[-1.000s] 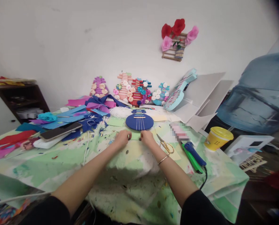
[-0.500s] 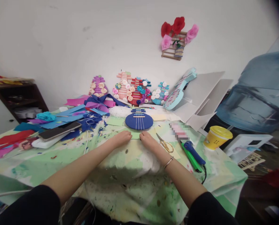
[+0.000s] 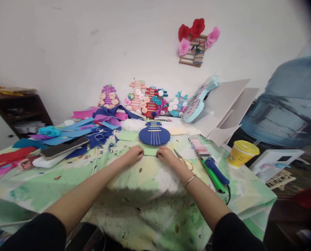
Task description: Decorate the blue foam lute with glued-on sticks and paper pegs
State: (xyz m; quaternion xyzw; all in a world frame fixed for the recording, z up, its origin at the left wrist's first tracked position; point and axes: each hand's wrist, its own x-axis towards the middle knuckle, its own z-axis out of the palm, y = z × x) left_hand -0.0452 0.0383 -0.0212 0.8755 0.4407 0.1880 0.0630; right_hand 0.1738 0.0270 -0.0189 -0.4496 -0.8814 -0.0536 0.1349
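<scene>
Low over the near part of the table, my left hand and my right hand pinch the two ends of a light green piece of paper. Fingers on both hands are curled, and the paper shows in the gap between them. Just beyond it lies a small blue craft lute with white strings down its round body and blue crosspieces on its neck. Gold-handled scissors rest to the right of my right hand. Another pale green sheet lies left of the lute.
A blue glue gun with a green tool lies at right, near a yellow tub. Coloured scraps and a phone cover the left side. Several decorated craft lutes lean against the wall by white boards.
My left hand has shifted slightly left, so the gap between my hands is wider and more of the green paper shows. The lute stays where it was.
</scene>
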